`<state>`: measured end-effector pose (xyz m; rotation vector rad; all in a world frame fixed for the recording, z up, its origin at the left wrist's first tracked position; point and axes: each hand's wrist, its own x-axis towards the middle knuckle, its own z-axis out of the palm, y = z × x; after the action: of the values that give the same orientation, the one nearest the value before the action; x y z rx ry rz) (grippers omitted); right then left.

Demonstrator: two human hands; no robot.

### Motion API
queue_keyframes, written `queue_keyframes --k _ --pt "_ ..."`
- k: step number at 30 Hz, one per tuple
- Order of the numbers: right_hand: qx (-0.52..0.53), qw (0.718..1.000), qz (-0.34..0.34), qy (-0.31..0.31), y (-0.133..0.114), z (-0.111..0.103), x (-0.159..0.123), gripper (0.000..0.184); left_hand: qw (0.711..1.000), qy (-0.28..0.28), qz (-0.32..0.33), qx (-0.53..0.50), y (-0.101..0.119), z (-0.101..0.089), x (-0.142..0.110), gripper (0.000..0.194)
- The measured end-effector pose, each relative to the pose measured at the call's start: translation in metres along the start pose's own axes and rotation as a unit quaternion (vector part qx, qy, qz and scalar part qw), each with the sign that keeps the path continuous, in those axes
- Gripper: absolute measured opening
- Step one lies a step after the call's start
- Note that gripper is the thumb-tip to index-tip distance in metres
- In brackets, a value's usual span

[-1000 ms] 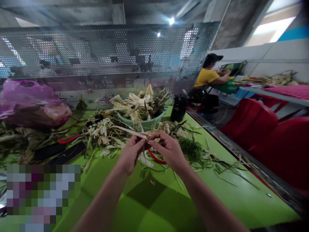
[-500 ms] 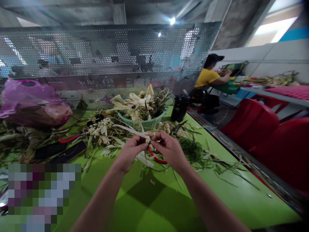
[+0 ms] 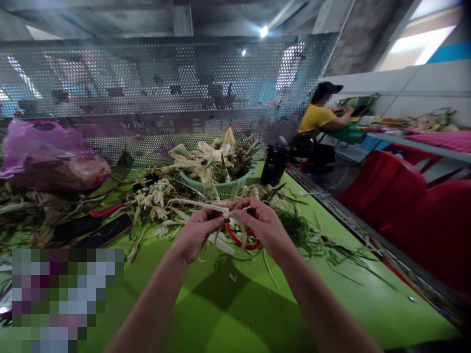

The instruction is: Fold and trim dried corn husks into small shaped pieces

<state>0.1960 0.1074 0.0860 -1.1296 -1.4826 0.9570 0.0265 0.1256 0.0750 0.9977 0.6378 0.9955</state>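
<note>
My left hand [image 3: 202, 228] pinches a pale dried husk strip [image 3: 196, 203], whose long end sticks out to the left over the table. Fingertip to fingertip with it, my right hand [image 3: 259, 223] is closed on the same husk piece, at a small knot-like bunch [image 3: 226, 214] between the hands. Short ends dangle below the fingers. Under the hands lies a red loop [image 3: 241, 242], partly hidden, like a scissor handle. Behind them stands a green plastic basket [image 3: 217, 189] heaped with dried husks [image 3: 211, 154].
Loose husk scraps [image 3: 156, 196] and green shreds [image 3: 292, 228] litter the green table [image 3: 235, 323]. At left are a purple bag [image 3: 47, 157], a red-edged tool [image 3: 106, 211] and a black phone-like slab [image 3: 106, 231]. A black container [image 3: 274, 164], red chairs [image 3: 382, 186] and a seated person [image 3: 318, 115] are right.
My right hand has shifted slightly up and right from my left, and a loose husk end now hangs below its fingers. The long strip end has tipped lower. More of the red loop shows.
</note>
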Motion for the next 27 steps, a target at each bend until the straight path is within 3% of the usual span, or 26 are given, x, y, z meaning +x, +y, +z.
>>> queue_keyframes --k 5,10,16,21,27 --pt "0.109 0.992 0.052 -0.035 -0.002 0.003 0.0 0.017 1.0 -0.011 0.009 -0.005 -0.003 0.002 -0.002 0.028" --pt "0.095 0.993 0.037 -0.055 -0.003 0.001 0.001 0.018 1.0 -0.005 0.0 -0.006 -0.001 0.002 -0.002 0.027" --pt "0.094 0.989 0.075 -0.08 -0.002 0.003 0.001 0.022 1.0 0.008 0.022 0.002 0.0 -0.001 0.0 0.026" --pt "0.067 0.997 0.031 -0.021 0.002 0.002 0.004 0.014 1.0 -0.018 0.004 0.019 0.002 -0.002 -0.001 0.031" --pt "0.059 0.997 0.028 0.033 0.007 0.001 0.006 0.017 0.999 -0.034 -0.007 0.008 0.002 -0.001 -0.001 0.032"
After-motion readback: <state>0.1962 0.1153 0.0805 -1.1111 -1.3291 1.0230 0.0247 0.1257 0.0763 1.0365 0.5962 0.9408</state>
